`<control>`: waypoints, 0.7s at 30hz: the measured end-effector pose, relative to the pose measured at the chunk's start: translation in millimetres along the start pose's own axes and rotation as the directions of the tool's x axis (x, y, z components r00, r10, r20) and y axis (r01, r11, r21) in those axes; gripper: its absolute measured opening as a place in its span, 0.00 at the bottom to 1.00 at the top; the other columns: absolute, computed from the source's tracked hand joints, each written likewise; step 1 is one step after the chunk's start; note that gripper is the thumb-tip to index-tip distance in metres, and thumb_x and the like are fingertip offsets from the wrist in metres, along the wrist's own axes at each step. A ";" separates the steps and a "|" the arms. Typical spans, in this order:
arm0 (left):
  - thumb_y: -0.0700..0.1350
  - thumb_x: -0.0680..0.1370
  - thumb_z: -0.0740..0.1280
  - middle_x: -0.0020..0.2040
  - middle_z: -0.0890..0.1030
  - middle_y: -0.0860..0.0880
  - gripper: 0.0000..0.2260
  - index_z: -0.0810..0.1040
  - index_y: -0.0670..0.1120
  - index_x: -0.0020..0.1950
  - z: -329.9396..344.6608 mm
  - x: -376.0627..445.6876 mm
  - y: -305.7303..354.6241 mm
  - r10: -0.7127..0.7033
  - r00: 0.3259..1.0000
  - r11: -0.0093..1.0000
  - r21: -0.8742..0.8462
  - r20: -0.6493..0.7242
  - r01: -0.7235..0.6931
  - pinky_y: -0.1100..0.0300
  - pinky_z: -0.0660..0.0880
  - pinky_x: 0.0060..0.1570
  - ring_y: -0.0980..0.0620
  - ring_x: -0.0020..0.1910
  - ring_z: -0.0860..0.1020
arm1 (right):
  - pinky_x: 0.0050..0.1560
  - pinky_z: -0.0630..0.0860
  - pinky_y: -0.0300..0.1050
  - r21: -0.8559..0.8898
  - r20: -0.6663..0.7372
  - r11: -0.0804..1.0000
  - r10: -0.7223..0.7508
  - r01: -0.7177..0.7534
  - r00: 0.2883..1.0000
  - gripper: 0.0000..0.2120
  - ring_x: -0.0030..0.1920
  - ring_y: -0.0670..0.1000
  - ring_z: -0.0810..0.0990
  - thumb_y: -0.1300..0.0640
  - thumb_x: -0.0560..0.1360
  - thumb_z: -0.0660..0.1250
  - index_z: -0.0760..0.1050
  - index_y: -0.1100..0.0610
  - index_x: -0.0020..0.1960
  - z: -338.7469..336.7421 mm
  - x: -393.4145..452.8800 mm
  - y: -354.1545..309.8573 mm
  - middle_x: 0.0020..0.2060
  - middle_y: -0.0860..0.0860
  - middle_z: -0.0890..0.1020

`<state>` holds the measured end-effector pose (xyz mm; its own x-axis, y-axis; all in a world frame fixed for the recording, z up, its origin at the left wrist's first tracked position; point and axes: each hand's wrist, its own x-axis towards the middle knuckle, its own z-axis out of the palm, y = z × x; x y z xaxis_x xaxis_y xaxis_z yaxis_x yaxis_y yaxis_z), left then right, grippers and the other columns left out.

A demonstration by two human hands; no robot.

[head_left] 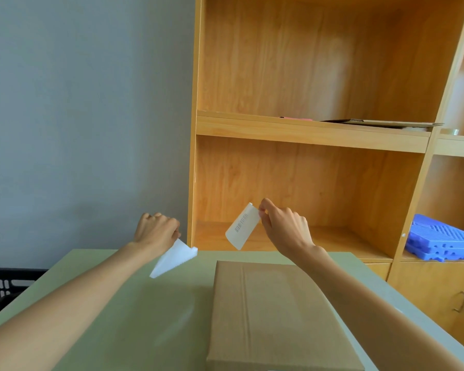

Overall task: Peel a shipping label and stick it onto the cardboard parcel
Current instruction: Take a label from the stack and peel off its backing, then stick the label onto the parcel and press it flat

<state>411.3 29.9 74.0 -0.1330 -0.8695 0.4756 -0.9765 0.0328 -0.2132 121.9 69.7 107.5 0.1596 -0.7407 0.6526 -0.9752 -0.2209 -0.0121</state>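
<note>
White barcode label (242, 226), pinched in the right hand (284, 228), hangs above the brown cardboard parcel (273, 317) at lower centre; left hand (156, 230) grips the white backing sheet (174, 259).

Bare table (134, 303) left of parcel (273, 317); shelving (306, 129) blocks beyond.

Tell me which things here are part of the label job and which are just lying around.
In the job: label in the right hand; backing sheet in the left hand; parcel on the table.

Lying about: blue trays, flat cardboard on the shelf, black crate.
</note>
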 end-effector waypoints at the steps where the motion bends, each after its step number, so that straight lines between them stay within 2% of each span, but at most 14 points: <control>1: 0.53 0.80 0.61 0.49 0.84 0.51 0.10 0.80 0.51 0.49 -0.5 -0.1 1.4 0.002 1.000 1.000 0.009 0.006 -0.002 0.55 0.68 0.52 0.48 0.54 0.78 | 0.31 0.74 0.47 0.000 -0.001 1.000 0.001 -0.001 1.000 0.09 0.30 0.58 0.77 0.50 0.83 0.49 0.66 0.51 0.55 -0.6 -0.5 1.4 0.44 0.52 0.84; 6: 0.54 0.78 0.65 0.49 0.83 0.51 0.07 0.79 0.52 0.49 -3.9 -1.0 7.9 0.002 0.999 1.000 0.013 0.034 -0.002 0.55 0.67 0.53 0.49 0.57 0.77 | 0.30 0.75 0.48 0.002 -0.015 1.000 0.002 -0.002 1.000 0.08 0.30 0.58 0.78 0.50 0.83 0.50 0.66 0.51 0.54 -4.6 -1.9 6.6 0.43 0.52 0.84; 9: 0.54 0.79 0.64 0.50 0.83 0.52 0.08 0.78 0.52 0.51 -5.3 -1.5 11.7 0.025 1.000 1.000 -0.015 0.013 -0.025 0.55 0.68 0.52 0.49 0.55 0.78 | 0.29 0.75 0.48 -0.002 -0.024 1.000 0.003 -0.003 1.000 0.08 0.30 0.57 0.77 0.50 0.83 0.50 0.66 0.51 0.54 -6.7 -2.9 9.7 0.43 0.52 0.84; 12: 0.55 0.80 0.62 0.48 0.84 0.52 0.10 0.77 0.51 0.52 -13.9 -1.2 21.7 0.058 0.997 0.991 -0.114 -0.053 -0.063 0.54 0.71 0.51 0.48 0.52 0.79 | 0.29 0.76 0.48 0.003 -0.037 1.000 0.000 0.000 0.999 0.08 0.29 0.57 0.77 0.50 0.83 0.50 0.66 0.51 0.55 -10.1 -4.6 12.2 0.43 0.52 0.84; 14: 0.55 0.81 0.60 0.46 0.84 0.53 0.09 0.76 0.52 0.52 -23.6 1.0 31.5 0.062 0.997 0.966 -0.250 -0.053 -0.073 0.56 0.73 0.47 0.49 0.48 0.81 | 0.29 0.75 0.48 0.000 -0.035 1.000 -0.003 0.003 0.999 0.08 0.29 0.57 0.77 0.51 0.83 0.50 0.66 0.51 0.55 -12.9 -5.1 13.2 0.43 0.52 0.84; 17: 0.57 0.82 0.57 0.44 0.82 0.54 0.10 0.73 0.53 0.53 -37.9 6.7 49.9 0.064 0.997 0.852 -0.522 0.043 -0.032 0.55 0.77 0.40 0.49 0.42 0.82 | 0.28 0.73 0.47 -0.009 -0.045 1.000 -0.029 0.029 0.999 0.08 0.29 0.57 0.76 0.51 0.83 0.50 0.66 0.52 0.55 -18.8 -7.2 14.5 0.45 0.51 0.84; 19: 0.58 0.82 0.55 0.45 0.82 0.52 0.11 0.71 0.53 0.56 -44.8 10.6 63.3 0.090 0.991 0.710 -0.705 0.096 0.004 0.49 0.78 0.45 0.48 0.43 0.82 | 0.27 0.70 0.46 -0.003 -0.067 0.998 -0.061 0.061 0.996 0.07 0.30 0.57 0.75 0.52 0.83 0.51 0.67 0.53 0.53 -23.4 -8.6 14.7 0.47 0.49 0.83; 21: 0.60 0.82 0.54 0.46 0.82 0.50 0.14 0.69 0.53 0.59 -50.1 13.9 75.6 0.126 0.985 0.579 -0.815 0.117 0.023 0.46 0.79 0.51 0.50 0.45 0.83 | 0.28 0.69 0.45 0.002 -0.082 0.996 -0.085 0.085 0.993 0.07 0.32 0.57 0.76 0.53 0.83 0.51 0.67 0.53 0.52 -28.2 -9.4 14.9 0.48 0.47 0.82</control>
<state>327.1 45.0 107.3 -0.2339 -0.9102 0.3419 -0.7069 0.4006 0.5829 101.6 91.2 122.5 0.2285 -0.6651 0.7109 -0.9579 -0.2841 0.0422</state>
